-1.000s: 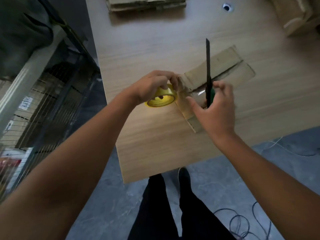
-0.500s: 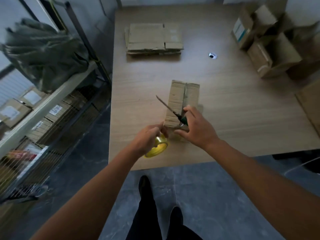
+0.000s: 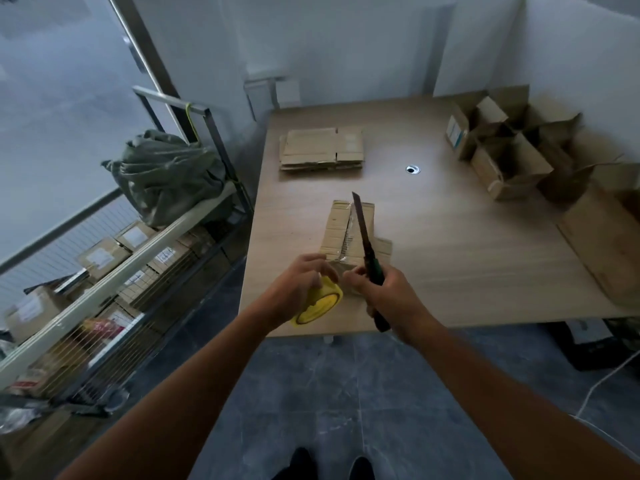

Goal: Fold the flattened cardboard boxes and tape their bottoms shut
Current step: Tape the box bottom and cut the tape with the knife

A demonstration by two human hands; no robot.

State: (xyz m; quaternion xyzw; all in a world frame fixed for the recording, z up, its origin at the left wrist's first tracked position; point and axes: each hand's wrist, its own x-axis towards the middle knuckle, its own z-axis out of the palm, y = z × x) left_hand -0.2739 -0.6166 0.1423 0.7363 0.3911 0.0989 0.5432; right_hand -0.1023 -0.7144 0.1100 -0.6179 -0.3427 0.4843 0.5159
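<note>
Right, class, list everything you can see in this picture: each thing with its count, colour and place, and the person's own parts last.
table: one, light wood, centre
cardboard box: one, brown, near edge of table, clear tape along its seam
tape roll: one, yellow, held at table's near edge
utility knife: one, green handle, dark blade out, held above the box
flattened boxes: one stack, brown, far left of table
folded boxes: several, brown, far right of table
cable hole: one, silver-rimmed, mid table
shelf: one, pale, left of table
labelled cartons: several, brown, on shelf
bundle: one, green cloth, on shelf
left hand: one, grips tape roll
right hand: one, grips utility knife
</note>
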